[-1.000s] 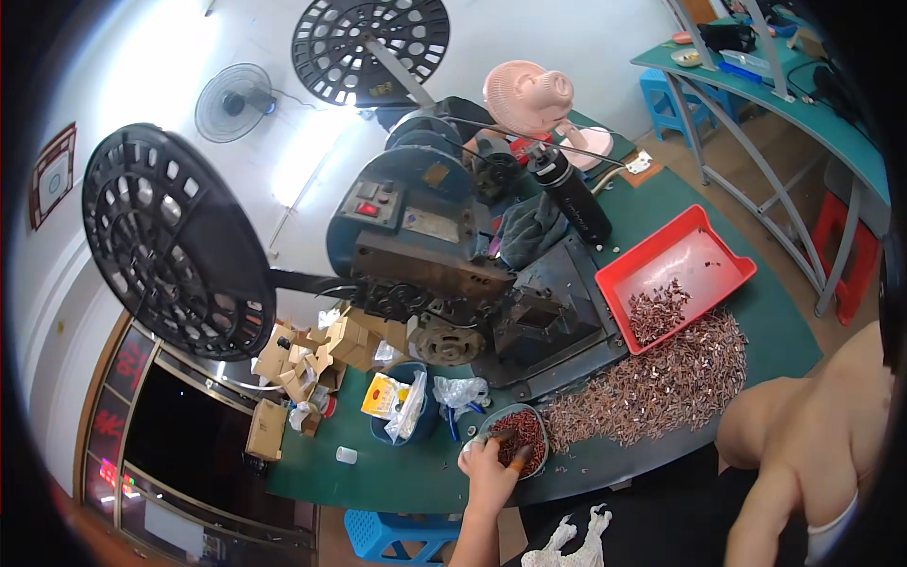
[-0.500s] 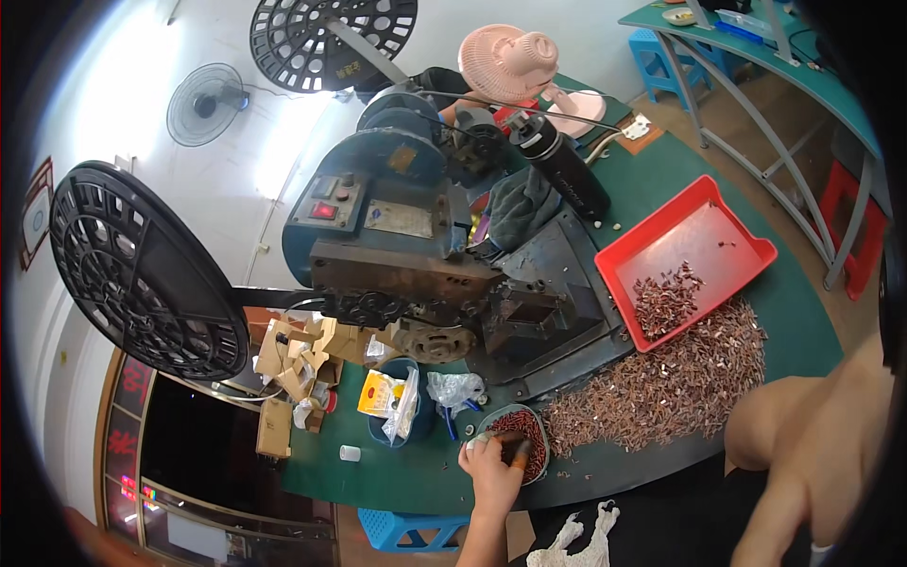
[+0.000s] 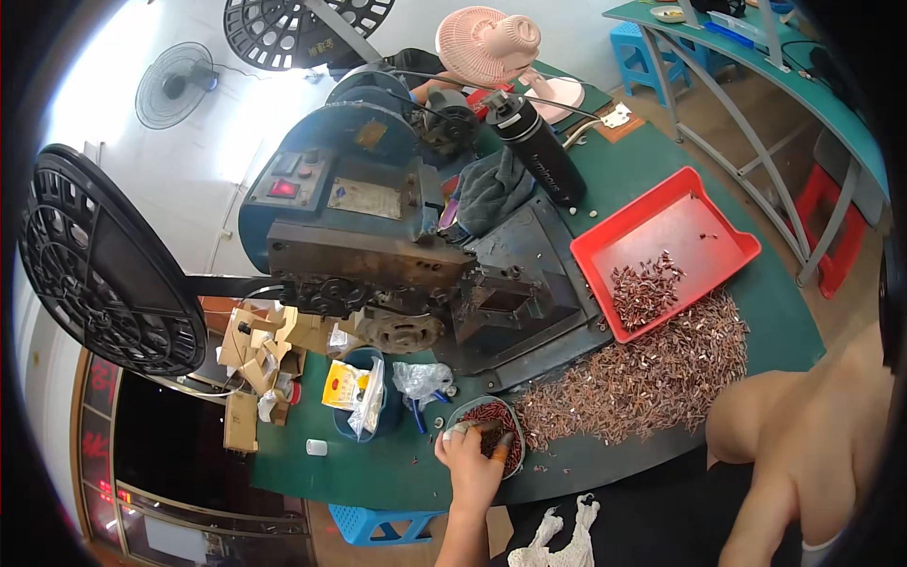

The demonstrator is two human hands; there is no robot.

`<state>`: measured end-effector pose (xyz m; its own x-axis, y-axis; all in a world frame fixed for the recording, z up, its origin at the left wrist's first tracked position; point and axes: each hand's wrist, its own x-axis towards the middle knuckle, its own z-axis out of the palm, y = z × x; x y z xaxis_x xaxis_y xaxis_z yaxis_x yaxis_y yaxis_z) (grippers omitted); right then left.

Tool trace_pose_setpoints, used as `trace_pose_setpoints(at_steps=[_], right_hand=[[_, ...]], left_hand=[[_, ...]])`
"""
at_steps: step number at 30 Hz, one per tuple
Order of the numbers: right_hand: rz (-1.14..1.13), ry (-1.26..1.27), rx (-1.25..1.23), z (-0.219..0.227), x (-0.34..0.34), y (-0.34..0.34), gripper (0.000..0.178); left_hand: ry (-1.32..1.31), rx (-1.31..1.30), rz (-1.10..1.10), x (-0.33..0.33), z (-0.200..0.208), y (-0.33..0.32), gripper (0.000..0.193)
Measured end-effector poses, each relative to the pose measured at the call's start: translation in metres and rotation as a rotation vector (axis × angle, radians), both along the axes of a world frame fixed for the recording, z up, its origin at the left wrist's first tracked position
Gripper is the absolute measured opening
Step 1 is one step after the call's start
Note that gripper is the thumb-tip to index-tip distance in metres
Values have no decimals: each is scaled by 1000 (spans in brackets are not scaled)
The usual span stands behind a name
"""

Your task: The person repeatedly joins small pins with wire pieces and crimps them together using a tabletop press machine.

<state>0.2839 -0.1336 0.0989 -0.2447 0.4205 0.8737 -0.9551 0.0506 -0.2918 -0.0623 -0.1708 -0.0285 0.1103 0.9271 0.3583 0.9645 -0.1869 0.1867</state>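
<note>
My left hand (image 3: 472, 463) reaches into a small bowl (image 3: 460, 409) filled with reddish-brown short parts (image 3: 491, 412). Its fingers are bent down among the parts, with a pale cover on one fingertip and orange and dark ones on others. What they grip is hidden. Close at the right edge looms bare skin, seemingly my right arm (image 3: 803, 444); the fingers of that hand cannot be made out. Right of the bowl spreads a large heap of brownish small parts (image 3: 642, 387). Beyond it sits a red tray (image 3: 704, 269) with a dark pile of similar parts.
A blue press machine (image 3: 350, 246) stands behind the bowl, beside black reels (image 3: 104, 265). A black bottle (image 3: 543, 156), a pink fan (image 3: 491, 47) and a grey cloth (image 3: 496, 189) are at the back. Left are a blue bin (image 3: 387, 420) and cardboard boxes (image 3: 242, 420). Pale gloves (image 3: 562, 539) lie at front.
The whole view has shifted, so the scene sits further left and slightly higher. My left hand stays in the bowl, its fingers moved a little among the parts.
</note>
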Motion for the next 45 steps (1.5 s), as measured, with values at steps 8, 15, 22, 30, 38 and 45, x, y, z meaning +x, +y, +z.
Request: trace_pose_setpoints(at_steps=[8, 15, 22, 30, 38, 45], right_hand=[[36, -73, -13, 6, -5, 12, 44], [15, -104, -54, 2, -7, 10, 44], [4, -124, -49, 4, -5, 17, 45], [-42, -163, -93, 1, -2, 13, 46], [-90, -217, -143, 0, 7, 7, 46], [-114, -251, -189, -3, 13, 4, 47]], left_hand=[[-14, -71, -21, 4, -2, 5, 11], [-53, -17, 5, -2, 4, 0, 11], [-62, -62, -40, -2, -3, 2, 11], [-55, -66, -25, -5, 1, -1, 16], [-55, -96, -29, -1, 7, -5, 15], [-28, -86, -63, 0, 7, -1, 16]])
